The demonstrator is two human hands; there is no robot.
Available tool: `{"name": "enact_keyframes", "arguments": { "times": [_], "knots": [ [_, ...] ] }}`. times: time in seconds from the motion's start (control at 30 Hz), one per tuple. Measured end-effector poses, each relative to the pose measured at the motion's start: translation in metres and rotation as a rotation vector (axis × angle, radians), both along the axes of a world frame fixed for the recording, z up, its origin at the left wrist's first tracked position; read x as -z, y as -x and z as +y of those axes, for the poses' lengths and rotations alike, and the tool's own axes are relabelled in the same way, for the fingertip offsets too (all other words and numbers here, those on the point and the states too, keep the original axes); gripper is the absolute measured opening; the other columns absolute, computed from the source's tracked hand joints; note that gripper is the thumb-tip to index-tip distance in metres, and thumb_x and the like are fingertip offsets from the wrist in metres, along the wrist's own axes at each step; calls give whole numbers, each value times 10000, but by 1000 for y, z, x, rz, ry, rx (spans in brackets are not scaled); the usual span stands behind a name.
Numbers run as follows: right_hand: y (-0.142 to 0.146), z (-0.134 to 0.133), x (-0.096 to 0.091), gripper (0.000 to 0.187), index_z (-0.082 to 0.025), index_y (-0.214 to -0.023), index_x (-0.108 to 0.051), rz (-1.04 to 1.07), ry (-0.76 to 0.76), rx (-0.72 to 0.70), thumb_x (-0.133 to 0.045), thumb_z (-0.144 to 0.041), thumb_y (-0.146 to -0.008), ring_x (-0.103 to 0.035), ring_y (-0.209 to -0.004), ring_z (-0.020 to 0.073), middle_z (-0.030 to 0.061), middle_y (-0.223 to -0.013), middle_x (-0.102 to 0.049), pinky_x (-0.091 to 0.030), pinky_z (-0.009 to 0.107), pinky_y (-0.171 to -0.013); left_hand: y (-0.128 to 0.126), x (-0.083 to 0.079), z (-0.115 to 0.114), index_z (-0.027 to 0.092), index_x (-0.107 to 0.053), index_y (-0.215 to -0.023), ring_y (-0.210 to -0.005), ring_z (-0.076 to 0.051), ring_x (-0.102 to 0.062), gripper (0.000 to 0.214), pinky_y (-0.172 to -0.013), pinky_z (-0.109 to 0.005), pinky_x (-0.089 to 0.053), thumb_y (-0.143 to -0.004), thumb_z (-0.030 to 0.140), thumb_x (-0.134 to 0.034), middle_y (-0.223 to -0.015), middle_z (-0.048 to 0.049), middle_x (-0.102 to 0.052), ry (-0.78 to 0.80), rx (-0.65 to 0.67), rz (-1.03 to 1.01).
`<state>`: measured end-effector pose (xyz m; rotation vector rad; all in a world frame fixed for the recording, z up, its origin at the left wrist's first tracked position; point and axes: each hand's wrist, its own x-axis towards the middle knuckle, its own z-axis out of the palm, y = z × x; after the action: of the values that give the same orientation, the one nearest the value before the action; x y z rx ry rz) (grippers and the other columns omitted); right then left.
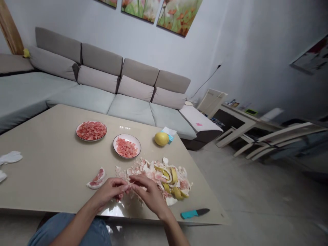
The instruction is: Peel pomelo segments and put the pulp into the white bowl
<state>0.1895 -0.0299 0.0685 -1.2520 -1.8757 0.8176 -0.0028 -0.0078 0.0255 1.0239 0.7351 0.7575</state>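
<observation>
My left hand [110,192] and my right hand [149,193] meet over the table's near edge, both pinched on one pomelo segment [130,184] between the fingertips. Right beyond them lies a heap of pomelo peel and white pith [166,177], with yellow rind pieces in it. To the left of my left hand rests an unpeeled pink pomelo wedge [96,179]. Farther back stand two plates of peeled pink flesh, a nearer white one [126,146] and a fuller one [91,131] to its left.
A knife with a teal handle [194,213] lies near the table's front right corner. A whole yellow fruit [161,138] sits by a tissue pack [169,133]. White tissue [10,158] lies at the left edge. A grey sofa [102,89] runs behind the beige table [51,164].
</observation>
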Motion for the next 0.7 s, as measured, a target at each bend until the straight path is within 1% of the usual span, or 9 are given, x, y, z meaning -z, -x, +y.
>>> {"name": "enact_keyframes", "arguments": {
  "times": [0.1,0.17,0.3,0.37,0.47,0.53,0.6,0.63,0.7],
  "knots": [
    [12,-1,-3,100,-204,-829,-732,-13,-32,1,-638,-227,-853,-653,-738,157,24,-785,-713,-503,263,-699,0,3,1,109,-718,-731,-503,-97,-457,348,-472,-191,-346,-752,456,-707,-559,-2,-552,-26,11,17],
    [17,-2,0,160,-190,-727,-686,-49,-101,46,-606,-208,-864,-622,-702,152,12,-704,-675,-473,260,-676,-1,4,1,106,-719,-728,-502,-98,-458,360,-475,-195,-350,-757,464,-699,-567,-8,-562,-33,13,28],
    [24,-6,11,177,-186,-736,-600,-131,-289,111,-509,-181,-888,-562,-675,162,25,-702,-609,-428,269,-633,-1,6,1,112,-707,-731,-504,-94,-461,337,-467,-193,-354,-736,448,-723,-603,-11,-582,7,-4,1],
    [22,-4,15,174,-187,-768,-585,-174,-393,210,-470,-165,-896,-541,-672,171,34,-710,-586,-412,280,-631,-2,7,1,111,-699,-721,-489,-85,-450,322,-453,-183,-341,-727,430,-736,-582,-1,-565,47,-14,-12],
    [7,6,18,176,-191,-810,-597,-217,-431,334,-455,-152,-906,-546,-696,181,43,-743,-589,-421,290,-652,-3,9,1,108,-699,-730,-450,-69,-421,321,-418,-163,-305,-745,428,-723,-512,27,-500,121,-27,-34],
    [-8,13,22,202,-189,-884,-633,-276,-399,320,-448,-111,-896,-583,-762,191,62,-824,-634,-445,294,-684,-4,10,2,109,-713,-799,-454,-66,-434,333,-400,-151,-299,-767,441,-700,-542,21,-517,181,-40,-71],
    [-24,18,30,283,-197,-954,-673,-419,-377,281,-448,-50,-862,-615,-835,206,80,-905,-678,-458,302,-720,-5,11,2,113,-721,-882,-486,-67,-476,357,-393,-146,-319,-782,453,-681,-661,-19,-598,226,-61,-110],
    [-31,20,35,284,-203,-927,-695,-517,-368,279,-476,-42,-843,-624,-829,217,80,-879,-694,-456,310,-724,-5,12,2,113,-721,-912,-502,-69,-496,370,-392,-146,-333,-789,458,-671,-732,-42,-631,243,-71,-126],
    [-41,21,45,200,-197,-801,-724,-654,-346,300,-564,-76,-811,-631,-740,235,84,-724,-694,-448,323,-691,-5,13,3,111,-717,-953,-526,-76,-528,392,-389,-149,-361,-802,467,-652,-848,-83,-668,263,-79,-148]
  ]
}}
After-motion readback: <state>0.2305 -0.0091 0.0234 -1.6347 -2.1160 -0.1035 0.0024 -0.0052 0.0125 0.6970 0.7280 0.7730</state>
